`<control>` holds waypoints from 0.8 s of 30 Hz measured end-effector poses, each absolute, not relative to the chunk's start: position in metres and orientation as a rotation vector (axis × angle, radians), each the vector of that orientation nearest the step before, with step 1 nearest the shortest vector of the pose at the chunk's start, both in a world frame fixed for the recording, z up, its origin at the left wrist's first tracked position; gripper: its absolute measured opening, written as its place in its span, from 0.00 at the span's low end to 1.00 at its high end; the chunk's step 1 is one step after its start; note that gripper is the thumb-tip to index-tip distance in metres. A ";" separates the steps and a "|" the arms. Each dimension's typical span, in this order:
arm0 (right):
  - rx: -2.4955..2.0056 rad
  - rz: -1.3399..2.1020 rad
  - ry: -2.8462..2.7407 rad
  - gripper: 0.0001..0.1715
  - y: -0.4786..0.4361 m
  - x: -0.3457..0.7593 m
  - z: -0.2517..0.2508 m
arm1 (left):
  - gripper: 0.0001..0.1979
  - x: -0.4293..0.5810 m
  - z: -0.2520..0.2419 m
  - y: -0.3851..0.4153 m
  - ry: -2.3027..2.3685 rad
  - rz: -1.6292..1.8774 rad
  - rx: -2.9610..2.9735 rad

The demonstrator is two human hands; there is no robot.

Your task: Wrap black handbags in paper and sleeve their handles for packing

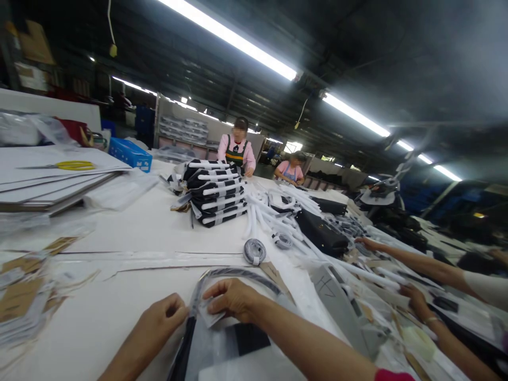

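In front of me lies a black bag (248, 338) partly under clear plastic, its handle (238, 272) arching away from me in a grey wrapping. My left hand (164, 313) is closed, fingers curled at the left end of that handle; what they pinch is hidden. Inside the arch, my right hand (236, 300) pinches a small whitish translucent packet (211, 315) between thumb and fingers. Just beyond the handle sits a coiled grey strap (254, 251) with a white band round it.
Stacked black bags (218, 196) with white-wrapped handles stand ahead. Yellow-handled scissors (75, 165) lie on boards at left, near a blue box (130, 153). Cardboard tags (21, 296) are at lower left. A co-worker's hands (415, 299) reach in from the right; two people work farther back.
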State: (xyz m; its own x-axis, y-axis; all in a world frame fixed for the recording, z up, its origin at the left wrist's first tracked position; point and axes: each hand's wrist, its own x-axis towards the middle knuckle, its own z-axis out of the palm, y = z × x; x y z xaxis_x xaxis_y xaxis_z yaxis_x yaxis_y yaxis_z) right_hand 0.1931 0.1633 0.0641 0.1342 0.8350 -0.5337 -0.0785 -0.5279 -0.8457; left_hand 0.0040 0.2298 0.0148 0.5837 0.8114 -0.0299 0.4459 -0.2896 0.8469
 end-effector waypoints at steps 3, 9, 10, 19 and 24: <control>-1.546 1.458 -0.761 0.20 0.156 0.186 0.064 | 0.23 0.007 0.016 0.229 0.917 0.586 1.568; -1.163 1.639 -0.805 0.25 0.145 0.189 0.067 | 0.26 0.008 0.028 0.211 0.833 0.728 1.105; -1.124 1.686 -0.792 0.27 0.143 0.192 0.067 | 0.27 0.008 0.028 0.210 0.824 0.733 1.062; -1.171 1.671 -0.838 0.35 0.147 0.191 0.059 | 0.37 0.011 0.008 0.220 0.901 0.654 1.011; -1.314 1.407 -1.010 0.29 0.160 0.174 0.053 | 0.41 0.009 0.010 0.221 0.953 0.679 0.985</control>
